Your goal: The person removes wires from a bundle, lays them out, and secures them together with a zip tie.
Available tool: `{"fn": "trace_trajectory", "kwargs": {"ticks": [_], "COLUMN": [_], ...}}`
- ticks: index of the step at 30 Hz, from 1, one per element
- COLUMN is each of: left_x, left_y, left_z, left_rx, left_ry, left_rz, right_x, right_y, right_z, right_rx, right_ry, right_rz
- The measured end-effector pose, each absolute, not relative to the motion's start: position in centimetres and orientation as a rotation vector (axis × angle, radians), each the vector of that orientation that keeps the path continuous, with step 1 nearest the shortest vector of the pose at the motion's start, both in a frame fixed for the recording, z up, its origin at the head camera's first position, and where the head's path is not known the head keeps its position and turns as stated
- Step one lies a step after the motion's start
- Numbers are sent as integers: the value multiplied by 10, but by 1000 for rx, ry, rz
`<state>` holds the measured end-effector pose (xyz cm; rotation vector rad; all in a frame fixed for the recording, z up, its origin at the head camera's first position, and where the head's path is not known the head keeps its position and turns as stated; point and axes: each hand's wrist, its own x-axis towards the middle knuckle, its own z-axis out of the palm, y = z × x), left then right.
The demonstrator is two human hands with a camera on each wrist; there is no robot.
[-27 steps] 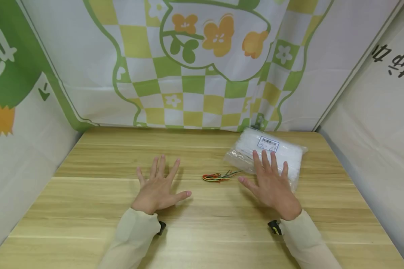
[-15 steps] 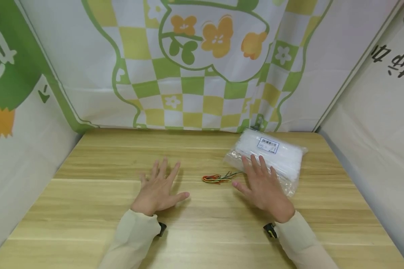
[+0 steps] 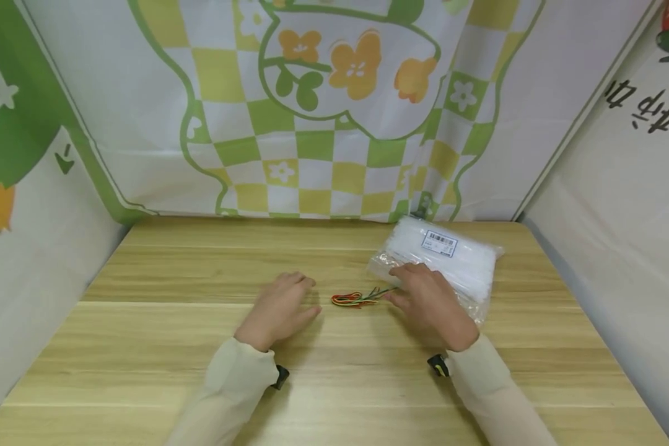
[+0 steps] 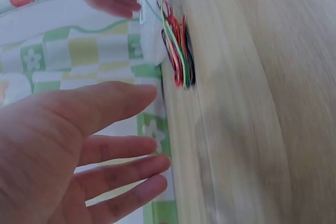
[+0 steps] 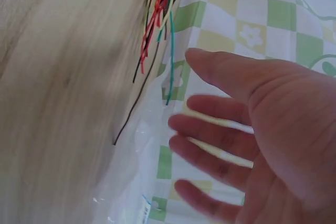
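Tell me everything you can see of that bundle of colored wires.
The bundle of wires has thin, plastic-looking red, black, green and pale yellow strands, looped at one end. Uneven loose ends fan out toward the right hand and clear plastic bag. It lies on the wooden table between that hand and the left hand; neither hand visibly touches it. Whether it touches the bag is unclear.
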<state>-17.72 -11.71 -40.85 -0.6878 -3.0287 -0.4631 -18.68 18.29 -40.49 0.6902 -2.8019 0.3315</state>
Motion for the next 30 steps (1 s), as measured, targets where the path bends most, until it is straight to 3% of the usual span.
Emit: {"fn": "trace_trajectory", "kwargs": {"ticks": [19,30], "left_x": [-202,-209], "left_y": [-52,-45], "left_z": [-418,-425], "left_rx": [-968,-917], "left_ry": [-2974,-2993], "left_rz": [-305,-358], "right_x": [-209,-214], "right_y": [188,180], "right_z": [-417,-423], "right_rx": [709,752], "right_ry": [-2996,-2975], "right_rz": [427,386]}}
